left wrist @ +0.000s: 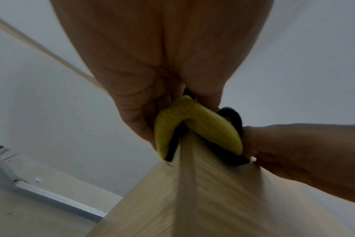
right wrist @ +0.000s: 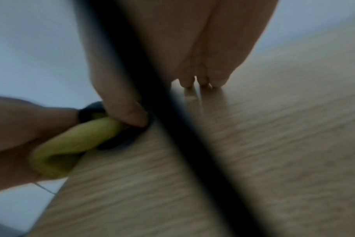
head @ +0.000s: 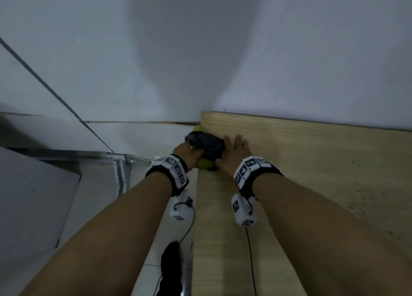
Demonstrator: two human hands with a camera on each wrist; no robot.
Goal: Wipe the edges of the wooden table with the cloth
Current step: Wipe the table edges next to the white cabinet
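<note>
A yellow-and-dark-grey cloth [head: 206, 145] is folded over the left edge of the light wooden table [head: 312, 173], near its far corner by the wall. My left hand [head: 189, 154] grips the cloth [left wrist: 195, 121] from the outer side of the edge, fingers curled round it. My right hand [head: 234, 150] lies flat on the tabletop beside the cloth, fingers straight, with the thumb [right wrist: 130, 112] against the cloth [right wrist: 75, 144]. The table edge [left wrist: 184, 184] runs toward the left wrist camera, blurred.
A white wall [head: 200, 50] stands directly behind the table. Left of the table lie pale floor tiles [head: 138, 135], a metal frame [head: 120, 168] and a grey panel [head: 33, 202]. A black cable [right wrist: 172, 128] crosses the right wrist view. A dark shoe [head: 170, 266] shows below.
</note>
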